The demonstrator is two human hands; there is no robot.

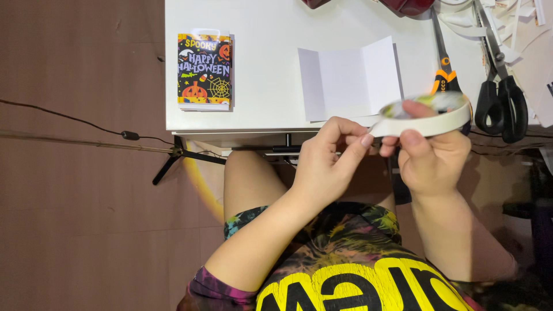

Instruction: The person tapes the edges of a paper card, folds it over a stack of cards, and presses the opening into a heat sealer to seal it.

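Note:
My right hand (433, 158) grips a white tape roll (429, 117), thumb on its outer face and fingers through the middle. My left hand (328, 158) pinches the loose end of the tape at the roll's left side between thumb and forefinger. Both hands hover just off the front edge of a white table (259, 86). A folded white card (351, 78), opened in three panels, lies on the table right behind the hands.
A stack of black, orange and purple printed cards (204, 72) lies at the table's left. Orange-handled scissors (444, 63) and black-handled scissors (500, 95) lie at the right among white paper scraps (518, 23). A cable (75, 120) crosses the wooden floor.

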